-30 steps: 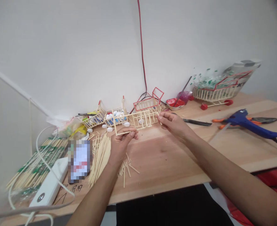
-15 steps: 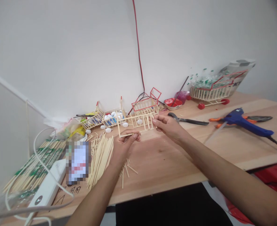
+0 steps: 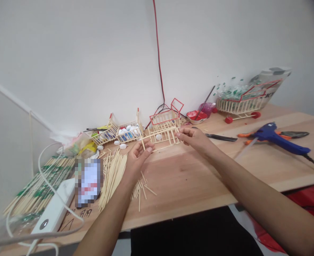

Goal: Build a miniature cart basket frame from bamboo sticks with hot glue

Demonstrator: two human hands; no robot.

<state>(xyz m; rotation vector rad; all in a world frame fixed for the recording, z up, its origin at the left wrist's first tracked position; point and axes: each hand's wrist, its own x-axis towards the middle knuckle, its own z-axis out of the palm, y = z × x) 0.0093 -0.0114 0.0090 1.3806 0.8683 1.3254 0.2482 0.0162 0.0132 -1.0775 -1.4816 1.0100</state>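
A wooden stick frame point(image 3: 169, 136) with several short crossbars hangs between my two hands, above the table. My left hand point(image 3: 137, 155) has its fingers closed around the frame's left end, near a short stick that crosses the long one. My right hand point(image 3: 193, 139) pinches the frame's right end between thumb and fingers, which cover that end. Close behind it stands a small stick cart with a red rim point(image 3: 164, 118). Left of my left hand lies a pile of bare wooden sticks point(image 3: 114, 177).
Two stick carts, one holding white and blue caps point(image 3: 130, 133), stand near the wall. To the right are a dish of red paint point(image 3: 196, 116), black-handled pliers point(image 3: 221, 137), a blue glue gun point(image 3: 279, 138) and a red-wheeled cart point(image 3: 239, 105). A white power strip point(image 3: 54, 206) lies left.
The stick frame has turned and shifted slightly to the right. My left hand has changed its hold, with its fingers now higher at the frame's left end. My right hand has moved slightly right.
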